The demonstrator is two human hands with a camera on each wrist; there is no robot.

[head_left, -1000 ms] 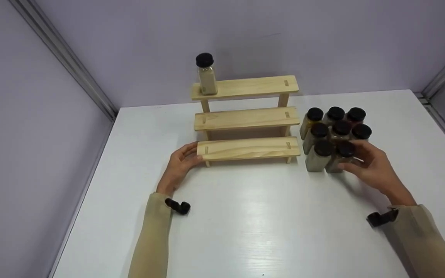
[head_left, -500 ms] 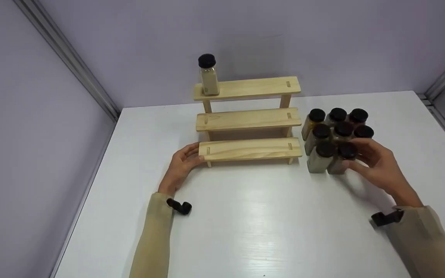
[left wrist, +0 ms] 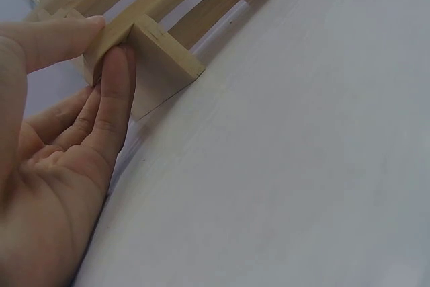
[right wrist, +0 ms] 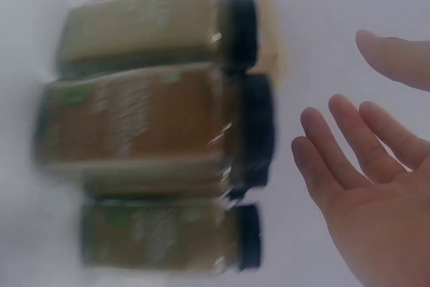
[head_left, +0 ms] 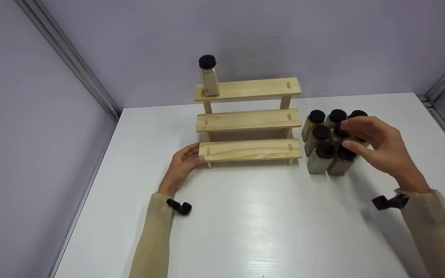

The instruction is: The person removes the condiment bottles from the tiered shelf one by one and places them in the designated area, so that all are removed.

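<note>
A three-tier wooden shelf [head_left: 249, 150] stands at the middle back. My left hand [head_left: 182, 168] pinches the left end of its lowest board; in the left wrist view the thumb lies on top and the fingers [left wrist: 115, 92] are underneath. One spice jar [head_left: 209, 81] with a black cap stands at the left end of the top board. To the right of the shelf several spice jars [head_left: 320, 163] stand close together. My right hand [head_left: 384, 148] hovers above them with nothing in it, fingers spread and apart from the caps. In the right wrist view, a jar of brown powder [right wrist: 148, 119] is blurred.
The white table [head_left: 245, 224] reaches to a pale wall [head_left: 342, 46] close behind the shelf. Grey metal rails [head_left: 68, 58] run along the corners at both sides.
My right hand has let go of the front right jar and risen above the group. That jar stays standing among the others. My left hand keeps its pinch on the lowest board.
</note>
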